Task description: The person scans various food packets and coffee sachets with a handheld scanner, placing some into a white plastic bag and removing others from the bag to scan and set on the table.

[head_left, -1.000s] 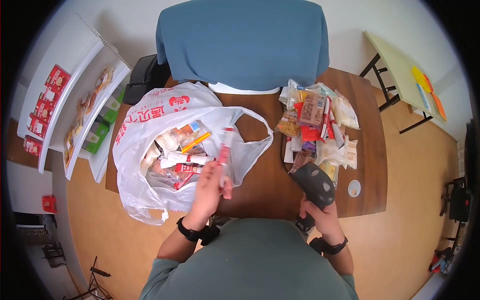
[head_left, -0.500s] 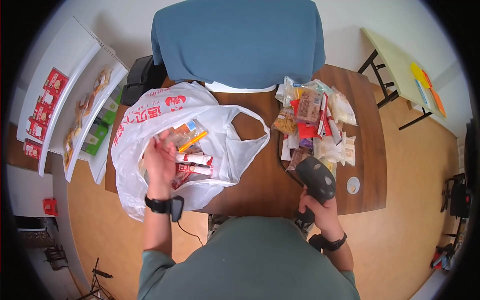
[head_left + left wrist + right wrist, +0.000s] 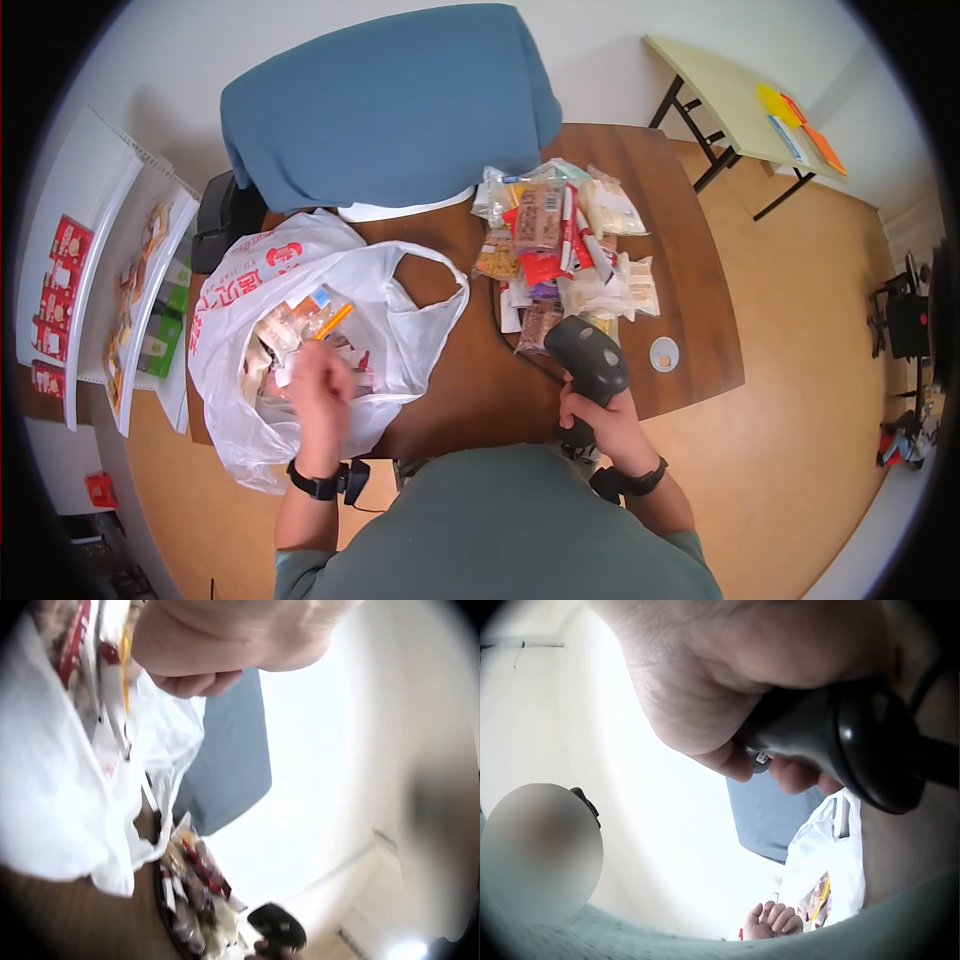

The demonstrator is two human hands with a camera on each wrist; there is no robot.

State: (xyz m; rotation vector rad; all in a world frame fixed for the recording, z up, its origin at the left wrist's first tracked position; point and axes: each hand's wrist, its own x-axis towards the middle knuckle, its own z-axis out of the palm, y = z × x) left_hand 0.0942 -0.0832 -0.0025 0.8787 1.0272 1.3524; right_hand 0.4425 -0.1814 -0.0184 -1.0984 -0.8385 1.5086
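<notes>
My left hand is over the mouth of a white plastic carrier bag with red print. Its fingers are loosely curled, and nothing shows in them in the right wrist view. Inside the bag lie several packets, red-and-white sticks and a yellow-orange stick. My right hand grips the handle of a black barcode scanner, its head toward the table. Just beyond the scanner is a pile of snack packets, with red-and-white sticks on top.
A blue cloth covers a large object at the back of the brown table. A round white sticker lies right of the scanner. White shelves with red boxes stand at the left. A side table is at the back right.
The red-and-white stick that my left hand held is no longer in its fingers. That hand moved left over the bag's mouth, then slightly nearer me. My right hand keeps hold of the scanner.
</notes>
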